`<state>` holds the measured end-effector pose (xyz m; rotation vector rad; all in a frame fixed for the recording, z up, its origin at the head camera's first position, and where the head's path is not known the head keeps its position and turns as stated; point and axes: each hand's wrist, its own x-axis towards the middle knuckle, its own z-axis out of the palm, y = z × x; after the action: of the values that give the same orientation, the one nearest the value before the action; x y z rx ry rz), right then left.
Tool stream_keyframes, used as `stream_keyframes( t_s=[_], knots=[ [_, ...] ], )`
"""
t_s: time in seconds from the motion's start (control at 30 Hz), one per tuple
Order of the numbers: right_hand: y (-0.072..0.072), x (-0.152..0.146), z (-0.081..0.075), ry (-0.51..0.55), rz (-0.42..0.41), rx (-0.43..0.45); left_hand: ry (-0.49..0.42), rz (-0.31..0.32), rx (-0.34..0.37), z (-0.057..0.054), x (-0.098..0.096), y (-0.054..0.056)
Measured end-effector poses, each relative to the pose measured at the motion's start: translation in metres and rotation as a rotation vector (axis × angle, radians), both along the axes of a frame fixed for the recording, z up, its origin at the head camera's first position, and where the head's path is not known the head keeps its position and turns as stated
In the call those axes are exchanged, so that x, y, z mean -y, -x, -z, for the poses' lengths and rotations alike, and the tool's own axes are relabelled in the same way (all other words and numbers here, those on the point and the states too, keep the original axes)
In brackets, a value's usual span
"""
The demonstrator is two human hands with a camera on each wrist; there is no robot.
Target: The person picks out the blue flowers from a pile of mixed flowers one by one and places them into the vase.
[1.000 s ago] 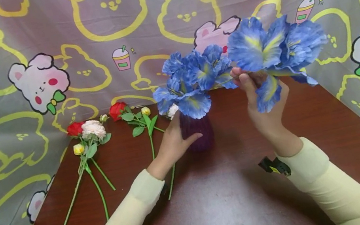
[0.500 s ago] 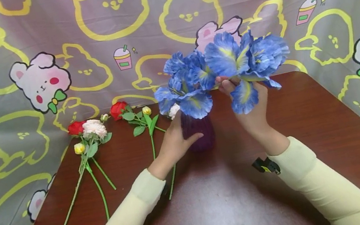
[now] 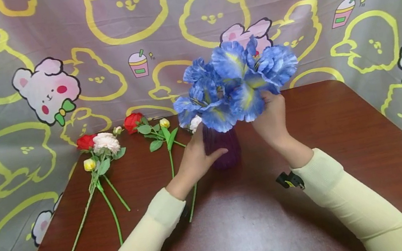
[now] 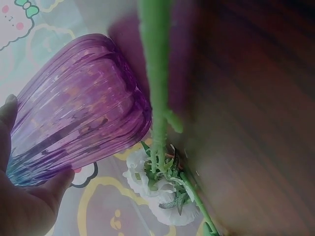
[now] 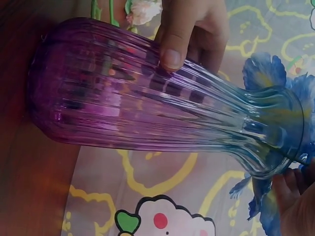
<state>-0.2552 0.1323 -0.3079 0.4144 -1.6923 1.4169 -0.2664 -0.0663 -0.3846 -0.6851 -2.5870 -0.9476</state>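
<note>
A ribbed glass vase [image 5: 123,108], purple at its base and bluish toward its flared mouth, stands upright on the table. My left hand [image 3: 192,156] grips its side, fingers and thumb wrapped round the glass. Blue artificial irises [image 3: 203,93] crowd over the mouth on the left. Just right of them, my right hand [image 3: 274,117] pinches another blue iris spray [image 3: 252,73] below its blooms. In the right wrist view, that hand's fingertips [image 5: 283,189] are right at the vase's rim, and blue petals show behind it. The held stem is mostly hidden.
On the left of the brown table [image 3: 323,220] lie artificial flowers: a red rose [image 3: 85,142], a pale pink bloom [image 3: 106,143], a yellow bud [image 3: 89,165] and another red rose [image 3: 133,122]. White flowers [image 4: 167,196] lie beside the vase. A patterned curtain [image 3: 149,13] hangs behind.
My right hand has moved left with the blue iris spray, from out on the right to the vase's mouth, where its blooms now overlap the others. My left hand stays on the vase.
</note>
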Motion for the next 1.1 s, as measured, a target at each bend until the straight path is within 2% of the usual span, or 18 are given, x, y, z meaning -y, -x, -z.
stream_keyframes(
  t_s=[0.03,0.1,0.17,0.3,0.47,0.63,0.9,1.1],
  knots=[
    [0.000,0.000,0.001,-0.029,0.055,0.035,-0.001,0.000,0.002,0.000,0.000,0.000],
    [-0.001,0.000,0.001,-0.032,0.065,0.090,-0.003,0.003,0.003,-0.001,0.000,0.000],
    [-0.001,-0.001,0.001,-0.047,0.067,0.094,-0.005,0.007,-0.001,-0.001,-0.001,0.000],
    [0.001,-0.003,0.002,-0.116,0.085,0.014,0.000,0.008,-0.008,-0.001,-0.001,-0.001],
    [0.001,-0.006,0.005,-0.142,0.060,-0.046,-0.002,0.005,-0.001,-0.002,-0.001,-0.001],
    [0.002,-0.009,0.008,-0.212,0.122,-0.097,-0.002,0.004,0.009,-0.002,-0.001,-0.001],
    [-0.001,-0.008,0.012,-0.128,0.067,-0.008,0.000,0.003,0.006,-0.002,-0.001,-0.001],
    [-0.005,-0.010,0.016,-0.065,-0.012,0.091,0.002,-0.001,0.003,-0.002,0.000,-0.002]
  ],
)
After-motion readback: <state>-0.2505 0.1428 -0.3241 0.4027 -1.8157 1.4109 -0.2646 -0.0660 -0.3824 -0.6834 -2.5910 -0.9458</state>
